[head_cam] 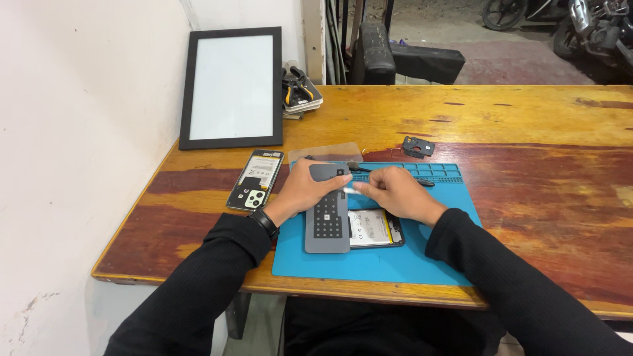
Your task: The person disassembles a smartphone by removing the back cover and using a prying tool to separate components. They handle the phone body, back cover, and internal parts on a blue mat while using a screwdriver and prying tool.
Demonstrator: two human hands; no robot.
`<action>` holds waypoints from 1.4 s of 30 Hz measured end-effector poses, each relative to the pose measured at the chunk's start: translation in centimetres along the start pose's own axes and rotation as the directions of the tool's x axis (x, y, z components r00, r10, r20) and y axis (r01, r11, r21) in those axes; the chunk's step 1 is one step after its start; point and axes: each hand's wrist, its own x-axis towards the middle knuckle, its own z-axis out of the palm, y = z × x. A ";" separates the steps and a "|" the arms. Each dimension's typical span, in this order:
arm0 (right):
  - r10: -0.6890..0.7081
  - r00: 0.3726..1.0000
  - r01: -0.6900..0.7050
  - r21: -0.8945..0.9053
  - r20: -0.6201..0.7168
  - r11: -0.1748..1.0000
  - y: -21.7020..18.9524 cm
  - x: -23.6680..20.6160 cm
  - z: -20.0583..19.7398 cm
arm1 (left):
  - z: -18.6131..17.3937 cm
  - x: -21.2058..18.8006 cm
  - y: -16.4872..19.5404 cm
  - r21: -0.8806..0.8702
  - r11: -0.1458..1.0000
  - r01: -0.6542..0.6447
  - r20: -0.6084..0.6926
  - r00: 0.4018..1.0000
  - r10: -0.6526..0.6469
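My left hand (pixel 303 190) grips the upper part of a grey rectangular panel (pixel 327 221) with a grid of dark squares, held flat over the blue work mat (pixel 382 260). My right hand (pixel 394 193) pinches something small and pale at the panel's right edge; what it is cannot be made out. An opened phone (pixel 374 228) with a white battery lies on the mat, partly under the panel and my right wrist. A thin dark tool (pixel 361 168) lies on the mat beyond my hands.
A second opened phone (pixel 256 179) lies on the wooden table (pixel 541 132) left of the mat. A black-framed white board (pixel 231 88) leans on the wall, pliers (pixel 298 89) beside it. A small black part (pixel 418 146) and a clear sheet (pixel 326 152) lie beyond the mat.
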 end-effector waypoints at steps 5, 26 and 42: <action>0.064 0.998 -0.063 -0.014 0.021 0.998 0.2 0.1 0.1 | -0.1 0.0 0.0 0.020 1.000 -0.002 0.004 1.000 0.002; -0.080 0.964 0.082 -0.003 -0.254 0.997 1.5 -0.1 -0.4 | 0.3 0.1 0.0 -0.067 0.997 -0.048 -0.026 0.999 0.046; -0.082 0.966 0.083 -0.007 -0.245 0.997 1.2 0.0 -0.5 | 0.5 -0.1 -0.1 0.046 0.982 -0.184 -0.048 0.981 0.186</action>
